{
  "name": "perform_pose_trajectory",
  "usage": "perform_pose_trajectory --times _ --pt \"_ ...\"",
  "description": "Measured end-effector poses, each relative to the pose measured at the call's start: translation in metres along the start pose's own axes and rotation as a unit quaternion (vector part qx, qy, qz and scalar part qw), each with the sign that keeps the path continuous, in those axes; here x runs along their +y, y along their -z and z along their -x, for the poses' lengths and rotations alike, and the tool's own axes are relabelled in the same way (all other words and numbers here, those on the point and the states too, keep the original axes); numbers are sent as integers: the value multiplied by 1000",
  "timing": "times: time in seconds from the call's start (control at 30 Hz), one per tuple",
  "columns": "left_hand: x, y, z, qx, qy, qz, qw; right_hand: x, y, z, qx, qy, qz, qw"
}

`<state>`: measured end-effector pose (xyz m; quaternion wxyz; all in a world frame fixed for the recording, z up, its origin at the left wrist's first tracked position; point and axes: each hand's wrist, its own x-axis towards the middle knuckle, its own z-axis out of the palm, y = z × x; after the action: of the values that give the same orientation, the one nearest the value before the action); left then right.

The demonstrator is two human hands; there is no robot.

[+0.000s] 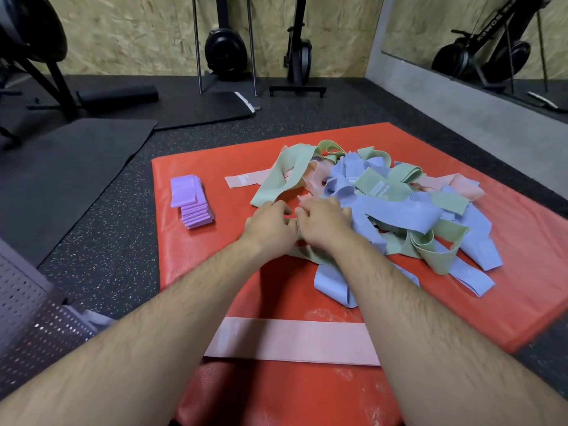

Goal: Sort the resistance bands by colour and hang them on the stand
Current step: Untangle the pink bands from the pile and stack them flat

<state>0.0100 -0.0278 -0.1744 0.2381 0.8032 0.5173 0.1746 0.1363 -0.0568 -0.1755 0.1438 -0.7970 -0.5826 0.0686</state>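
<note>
- Sorting step, hanging not begun: both hands are down at the near-left edge of the tangled pile (399,207), centre-right of the frame on the red mat (196,272).
- The left hand (270,224) sits knuckles-up with its fingers curled under, right by the tail of a green band (276,179).
- The right hand (322,221) is touching it side by side, fingers bent down onto the pile's edge where a blue band (396,210) comes through.
- The fingertips are tucked out of sight on both hands, so I cannot tell which band they pinch, if any.
- Blue, green and pink loops are all knotted through one another.
- One colour looks done: a neat purple stack (190,201) lies at middle left of the mat, well apart from the pile.
- A long pink band (292,342) lies flat across the lower centre, under the forearms; a short pink band (239,181) pokes out at the pile's upper left.
- A perforated grey panel (30,318) shows lower left; whether it is the stand I cannot tell.
- Next move, as I judge it: draw out a single loop without dragging its neighbours along, one hand pinning the heap, then lay it with its own colour.
</note>
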Motion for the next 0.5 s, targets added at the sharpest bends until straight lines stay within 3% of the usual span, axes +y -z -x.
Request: perform_pose_trajectory --times 0.1,0.23,0.5 --pt "3 4 1 18 -34 13 999 2 22 1 84 35 -131 987" --pt "13 18 3 69 -98 82 989 7 46 6 154 63 -290 942" --pt "42 57 34 104 -208 185 955 -10 85 41 109 152 -389 902"
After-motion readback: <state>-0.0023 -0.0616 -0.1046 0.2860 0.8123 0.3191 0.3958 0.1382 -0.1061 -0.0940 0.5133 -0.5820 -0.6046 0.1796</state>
